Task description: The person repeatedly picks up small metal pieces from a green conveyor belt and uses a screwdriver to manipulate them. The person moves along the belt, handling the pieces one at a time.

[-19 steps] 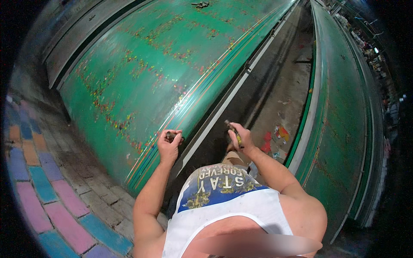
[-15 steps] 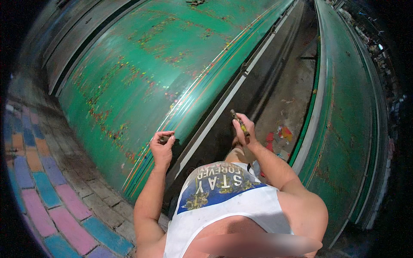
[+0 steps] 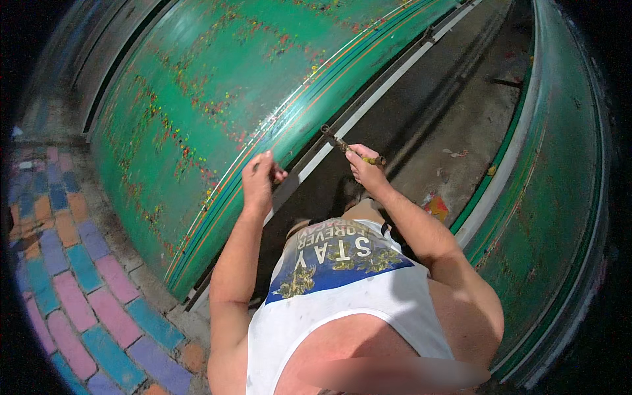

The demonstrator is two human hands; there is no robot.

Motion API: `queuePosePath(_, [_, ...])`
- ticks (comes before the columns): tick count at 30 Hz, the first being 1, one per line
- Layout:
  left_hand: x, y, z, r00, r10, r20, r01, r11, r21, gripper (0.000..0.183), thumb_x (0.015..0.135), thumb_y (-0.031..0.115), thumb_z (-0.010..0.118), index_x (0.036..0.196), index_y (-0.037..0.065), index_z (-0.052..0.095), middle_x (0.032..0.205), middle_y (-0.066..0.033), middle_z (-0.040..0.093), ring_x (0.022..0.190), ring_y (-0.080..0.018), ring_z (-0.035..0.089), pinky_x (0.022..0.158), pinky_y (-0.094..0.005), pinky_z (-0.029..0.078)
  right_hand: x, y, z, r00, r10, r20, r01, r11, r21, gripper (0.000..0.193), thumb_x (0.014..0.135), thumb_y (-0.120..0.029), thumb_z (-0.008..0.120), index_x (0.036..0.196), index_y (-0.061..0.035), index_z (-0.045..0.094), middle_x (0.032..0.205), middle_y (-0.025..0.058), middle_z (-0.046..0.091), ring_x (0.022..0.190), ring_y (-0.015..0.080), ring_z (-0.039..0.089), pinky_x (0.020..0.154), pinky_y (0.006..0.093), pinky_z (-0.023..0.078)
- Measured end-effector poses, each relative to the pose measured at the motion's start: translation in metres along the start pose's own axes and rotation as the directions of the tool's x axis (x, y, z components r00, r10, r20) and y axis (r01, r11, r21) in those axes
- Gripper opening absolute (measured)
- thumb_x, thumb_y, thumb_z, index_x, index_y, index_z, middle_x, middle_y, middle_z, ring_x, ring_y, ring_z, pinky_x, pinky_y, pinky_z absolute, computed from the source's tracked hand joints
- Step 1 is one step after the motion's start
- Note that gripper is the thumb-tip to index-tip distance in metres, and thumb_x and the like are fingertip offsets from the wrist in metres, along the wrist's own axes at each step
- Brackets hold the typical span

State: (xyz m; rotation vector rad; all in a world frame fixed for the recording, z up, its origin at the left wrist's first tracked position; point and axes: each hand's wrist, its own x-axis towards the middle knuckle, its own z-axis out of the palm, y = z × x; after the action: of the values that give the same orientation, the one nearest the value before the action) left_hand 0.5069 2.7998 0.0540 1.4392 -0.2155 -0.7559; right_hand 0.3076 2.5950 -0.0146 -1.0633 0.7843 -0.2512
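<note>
My right hand (image 3: 366,166) is closed around a slim, worn metal tool (image 3: 338,141) with a ring at its far end. A yellowish stub sticks out behind the fist. My left hand (image 3: 259,176) is raised with its fingers curled, over the near edge of a long green surface (image 3: 217,85). What those fingers hold, if anything, is hidden by the hand. Red and yellow flecks are scattered over the green surface, and thin white, blue and orange lines run along its edge. The tool's ring end is close to the dark rail (image 3: 361,105) below that edge.
A narrow floor strip (image 3: 454,112) runs between the green surface and a second green one (image 3: 559,164) at the right. Red and yellow scraps (image 3: 436,207) lie on this floor. Painted bricks (image 3: 105,309) in pink, blue and purple cover the ground at the left.
My right hand has moved up and slightly left, and the tool now points to the far left with its ring showing. My left hand has risen, its fingers curled in. The view has shifted.
</note>
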Motion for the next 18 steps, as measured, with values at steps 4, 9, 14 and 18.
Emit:
queuePosePath(4, [0.021,-0.012,0.041,0.983,0.167,0.077,-0.184,0.904,0.386,0.016,0.108,0.015,0.066,0.113,0.003,0.076,0.084,-0.0033,0.065,0.071,-0.013,0.062,0.069,-0.0316,0.053,0.003,-0.004,0.0,0.991,0.11,0.079,-0.119,0.985,0.122,0.017,0.109,-0.023,0.065,0.118,-0.0092,0.067,0.067,-0.0107,0.044,0.049,0.0005,0.036,0.043,0.0214,0.027])
queuePosePath(9, [0.051,-0.017,0.059,0.849,0.401,0.345,-0.52,0.514,0.683,0.021,0.099,0.007,0.075,0.119,0.004,0.079,0.102,-0.0118,0.075,0.089,-0.0251,0.071,0.08,-0.0343,0.056,0.003,0.003,0.0,0.979,0.118,0.167,-0.171,0.92,0.353,0.018,0.11,-0.026,0.061,0.118,-0.0097,0.066,0.065,-0.01,0.039,0.048,0.0021,0.034,0.042,0.0228,0.027])
queuePosePath(14, [0.076,-0.028,0.07,0.77,0.428,0.473,-0.637,0.505,0.582,0.024,0.095,0.016,0.08,0.118,0.007,0.08,0.108,-0.0162,0.077,0.102,-0.0308,0.074,0.089,-0.0392,0.057,0.008,0.004,0.004,0.975,0.161,0.153,-0.214,0.863,0.457,0.023,0.112,-0.025,0.054,0.119,-0.0069,0.067,0.061,-0.0089,0.035,0.046,0.0042,0.031,0.042,0.0233,0.026])
queuePosePath(18, [0.079,-0.032,0.069,0.716,0.463,0.523,-0.695,0.399,0.598,0.033,0.091,0.016,0.083,0.122,0.01,0.076,0.106,-0.0139,0.074,0.095,-0.0368,0.071,0.081,-0.0465,0.056,0.008,-0.006,0.004,0.909,0.253,0.331,-0.413,0.653,0.635,0.03,0.114,-0.031,0.051,0.124,-0.0071,0.067,0.059,-0.0089,0.032,0.046,0.0054,0.029,0.043,0.0244,0.026])
